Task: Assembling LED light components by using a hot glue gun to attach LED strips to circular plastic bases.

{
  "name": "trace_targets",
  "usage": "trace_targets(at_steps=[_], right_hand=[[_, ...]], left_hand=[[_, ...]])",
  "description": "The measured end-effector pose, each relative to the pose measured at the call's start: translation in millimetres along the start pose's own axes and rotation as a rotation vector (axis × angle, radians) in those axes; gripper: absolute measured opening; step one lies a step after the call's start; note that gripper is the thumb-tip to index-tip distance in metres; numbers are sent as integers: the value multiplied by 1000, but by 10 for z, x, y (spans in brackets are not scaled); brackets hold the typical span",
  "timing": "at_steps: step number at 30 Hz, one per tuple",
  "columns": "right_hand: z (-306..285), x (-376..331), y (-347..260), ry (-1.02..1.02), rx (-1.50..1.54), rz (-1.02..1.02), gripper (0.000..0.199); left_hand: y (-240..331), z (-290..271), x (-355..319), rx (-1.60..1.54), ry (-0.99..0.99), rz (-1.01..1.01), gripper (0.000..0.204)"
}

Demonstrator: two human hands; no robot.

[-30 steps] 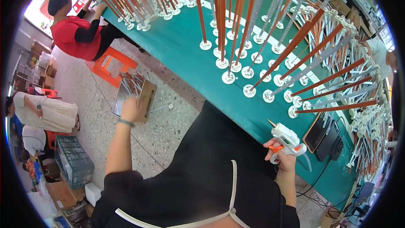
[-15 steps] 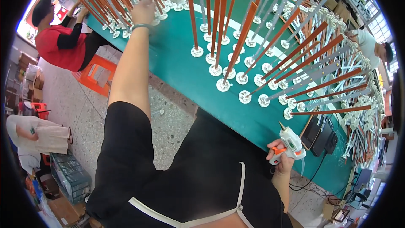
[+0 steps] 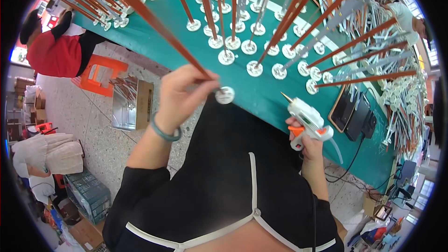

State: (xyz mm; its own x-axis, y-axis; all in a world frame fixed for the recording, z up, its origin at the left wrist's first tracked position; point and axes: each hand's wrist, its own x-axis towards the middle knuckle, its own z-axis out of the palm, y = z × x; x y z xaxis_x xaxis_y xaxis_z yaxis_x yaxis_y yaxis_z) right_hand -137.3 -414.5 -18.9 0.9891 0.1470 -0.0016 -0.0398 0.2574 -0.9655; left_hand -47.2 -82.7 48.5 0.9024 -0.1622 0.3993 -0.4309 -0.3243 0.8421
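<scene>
1. My left hand (image 3: pixel 179 94) is pinched shut around a long orange-brown rod (image 3: pixel 154 21), gripping it close to its lower end; the rod slants up and away to the left of that hand.
2. A round white base disc (image 3: pixel 225 95) sits at the rod's lower end, just right of my left fingertips, over the near edge of the green worktop (image 3: pixel 261 95).
3. My right hand (image 3: pixel 305 142) is wrapped tight around the handle of a white glue gun (image 3: pixel 305 116) with an orange trigger; its metal nozzle points up and left, toward the disc but well apart from it.
4. My two hands are apart, the left higher and nearer the worktop edge, the right lower and to the side.
5. Beyond both hands, many more rods stand on white discs (image 3: pixel 254 67) across the worktop, orange-brown and grey ones mixed.
6. Left of my left hand, on the floor, lie an open cardboard box (image 3: pixel 133 105) and an orange stool (image 3: pixel 100 74).
7. A person in a red top (image 3: pixel 53 56) leans at the worktop's far left.
8. A dark cable (image 3: pixel 347 161) runs away from near my right hand.
</scene>
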Motion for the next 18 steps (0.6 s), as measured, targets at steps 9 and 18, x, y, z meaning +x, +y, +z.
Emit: trace_targets(at_steps=[9, 18], right_hand=[[289, -42, -125, -23, -274, 131, 37], [538, 182, -144, -45, -440, 96, 20]], left_hand=[[88, 506, 219, 71, -57, 85, 12], [51, 511, 241, 139, -103, 205, 12]])
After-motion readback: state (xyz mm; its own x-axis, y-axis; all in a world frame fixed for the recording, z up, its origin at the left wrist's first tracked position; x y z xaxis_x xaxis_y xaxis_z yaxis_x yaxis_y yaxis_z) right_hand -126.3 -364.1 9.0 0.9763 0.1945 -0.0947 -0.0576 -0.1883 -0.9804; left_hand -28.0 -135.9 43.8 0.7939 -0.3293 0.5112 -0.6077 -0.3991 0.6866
